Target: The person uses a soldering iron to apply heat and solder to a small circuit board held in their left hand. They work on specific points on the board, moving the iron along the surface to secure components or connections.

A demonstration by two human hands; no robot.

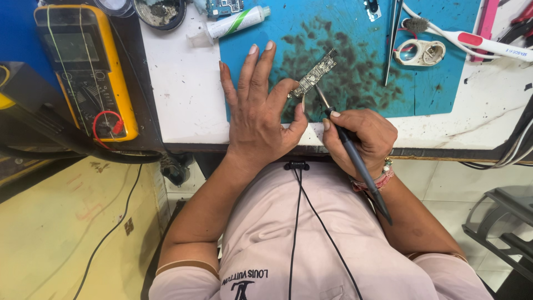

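A narrow circuit board (314,73) lies tilted on a stained blue mat (355,33). My left hand (258,111) rests flat beside it with fingers spread, and its thumb and forefinger pinch a thin strand of solder wire (303,101) near the board's lower end. My right hand (363,136) grips a dark soldering iron (355,161) like a pen. Its metal tip (321,95) points at the lower end of the board, close to the wire.
A yellow multimeter (86,66) stands at the left. A white tube (236,22) and a round dish (161,12) lie at the back. Tweezers (393,39), a toothbrush (472,40) and a white ring-shaped part (420,51) lie at the right. Cables (513,150) hang off the right table edge.
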